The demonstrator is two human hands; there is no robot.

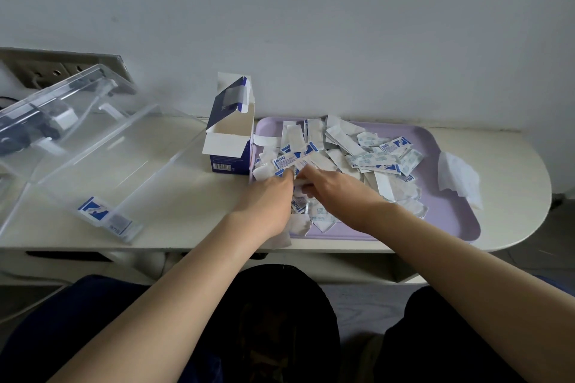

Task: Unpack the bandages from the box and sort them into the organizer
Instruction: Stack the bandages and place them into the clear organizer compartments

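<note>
Reaching forward with both bare arms, I have my left hand (pixel 270 193) and my right hand (pixel 337 188) close together at the near-left part of a loose pile of white-and-blue paper-wrapped bandages (pixel 373 155). The pile lies spread over a shallow lavender plastic tray (pixel 448 221) on the cream table (pixel 186 196).

My right fingers (pixel 311 177) are curled in toward my left hand and pinch a small white wrapped strip (pixel 299 182) between the two hands. My left fingers bend down past the knuckles into the pile and are hidden from me, so I cannot tell whether they grip anything.

Just beside the tray's left edge stands the blue-and-white cardboard box (pixel 228 146), upright, with its top flaps open and its white inside showing. Farther left sits the clear plastic organizer (pixel 102 158), its transparent lid (pixel 53 102) raised and leaning back toward the wall. Two sorted bandages (pixel 99 211) lie at the organizer's near end, one blue-printed, one mostly white.

At the right end of the tray, partly over its rim, lies a crumpled white tissue (pixel 460 177).
</note>
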